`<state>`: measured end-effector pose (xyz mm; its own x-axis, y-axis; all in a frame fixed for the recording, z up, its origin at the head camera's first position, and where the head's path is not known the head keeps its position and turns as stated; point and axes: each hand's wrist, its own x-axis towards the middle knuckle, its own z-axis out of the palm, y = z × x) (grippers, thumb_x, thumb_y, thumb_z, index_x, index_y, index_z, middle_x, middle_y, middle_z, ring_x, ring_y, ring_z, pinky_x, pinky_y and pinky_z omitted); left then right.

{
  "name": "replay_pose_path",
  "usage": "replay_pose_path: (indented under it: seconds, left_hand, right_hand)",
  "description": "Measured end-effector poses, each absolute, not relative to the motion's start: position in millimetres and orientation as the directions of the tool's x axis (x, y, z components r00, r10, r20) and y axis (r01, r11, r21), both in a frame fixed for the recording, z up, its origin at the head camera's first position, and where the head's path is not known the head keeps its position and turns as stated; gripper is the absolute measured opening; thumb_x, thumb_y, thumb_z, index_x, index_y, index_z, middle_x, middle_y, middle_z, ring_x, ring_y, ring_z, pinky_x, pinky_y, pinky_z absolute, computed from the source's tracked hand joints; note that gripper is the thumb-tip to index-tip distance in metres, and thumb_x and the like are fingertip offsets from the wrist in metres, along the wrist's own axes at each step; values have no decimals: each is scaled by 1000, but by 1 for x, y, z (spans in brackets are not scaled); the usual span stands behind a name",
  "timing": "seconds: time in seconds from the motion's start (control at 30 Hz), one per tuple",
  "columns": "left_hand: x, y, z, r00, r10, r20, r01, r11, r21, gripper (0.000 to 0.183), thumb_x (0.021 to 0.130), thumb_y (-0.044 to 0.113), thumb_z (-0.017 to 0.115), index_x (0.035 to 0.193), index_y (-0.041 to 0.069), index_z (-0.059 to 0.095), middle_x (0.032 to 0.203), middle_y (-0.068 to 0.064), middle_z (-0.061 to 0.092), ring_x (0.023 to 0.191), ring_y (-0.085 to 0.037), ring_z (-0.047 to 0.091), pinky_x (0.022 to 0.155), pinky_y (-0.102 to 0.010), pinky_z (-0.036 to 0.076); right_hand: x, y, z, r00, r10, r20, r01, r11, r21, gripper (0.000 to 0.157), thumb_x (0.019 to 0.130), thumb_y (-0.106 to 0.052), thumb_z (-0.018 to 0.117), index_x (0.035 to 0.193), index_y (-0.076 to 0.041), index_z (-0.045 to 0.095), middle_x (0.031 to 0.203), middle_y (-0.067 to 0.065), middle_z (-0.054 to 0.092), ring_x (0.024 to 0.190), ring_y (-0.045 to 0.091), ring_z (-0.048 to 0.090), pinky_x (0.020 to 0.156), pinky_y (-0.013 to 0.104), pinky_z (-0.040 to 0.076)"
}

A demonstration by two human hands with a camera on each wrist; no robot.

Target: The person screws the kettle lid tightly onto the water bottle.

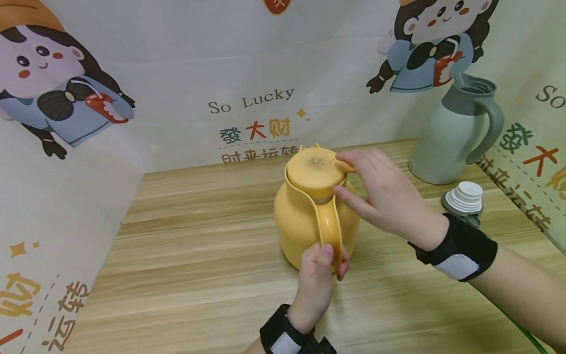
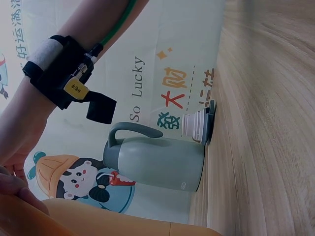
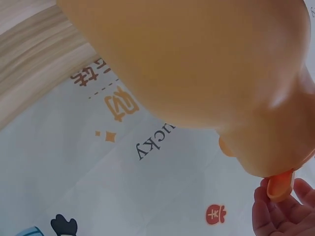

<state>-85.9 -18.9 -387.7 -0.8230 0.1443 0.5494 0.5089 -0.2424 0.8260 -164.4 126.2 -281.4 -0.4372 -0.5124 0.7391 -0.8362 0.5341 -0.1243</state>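
The lidded jug (image 1: 294, 226) stands on the table (image 1: 199, 255) at the middle of the head view, its handle (image 1: 327, 226) toward the lower edge and its lid (image 1: 311, 172) on top. The left hand (image 1: 316, 280) is at the bottom centre, fingers around the handle; the right hand (image 1: 382, 189) comes from the right, fingers at the lid's right edge. At the upper right stands the lidless jug (image 1: 438, 140), behind and to the right of the lidded jug. The stopper (image 1: 463, 199) lies near its base, in front and slightly right. Printed sheets (image 1: 177, 98) rise behind the table and along both sides.
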Motion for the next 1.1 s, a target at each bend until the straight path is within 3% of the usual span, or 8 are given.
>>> replay_pose_path:
  seconds: [0.4, 0.7, 1.1]
  left_hand:
    - [-85, -20, -388, -811, 143, 568, 529, -237, 815, 45, 102, 26, 28, 77, -3, 50, 51, -13, 43, 47, -17, 39, 46, -23, 33]
    - [-86, -21, -386, -787, 148, 599, 559, -238, 794, 47, 103, 28, 27, 78, -4, 50, 50, -12, 42, 46, -20, 39, 43, -28, 33]
    - [-85, -20, -385, -799, 144, 583, 543, -243, 804, 49, 103, 32, 29, 79, -5, 50, 50, -13, 42, 46, -20, 38, 44, -25, 32]
  right_hand:
    - [-158, 123, -289, -390, -451, 803, -853, 506, -130, 43, 94, -34, 42, 113, 3, 51, 106, 16, 56, 95, 30, 51, 80, 44, 42]
    - [-147, 119, -287, -289, -490, 822, -880, 474, -27, 35, 93, -25, 43, 108, 6, 52, 104, 17, 56, 94, 29, 52, 80, 41, 44]
    - [-138, 114, -286, -238, -505, 830, -903, 429, 2, 30, 93, -19, 42, 104, 5, 55, 102, 15, 57, 95, 27, 53, 80, 40, 46]
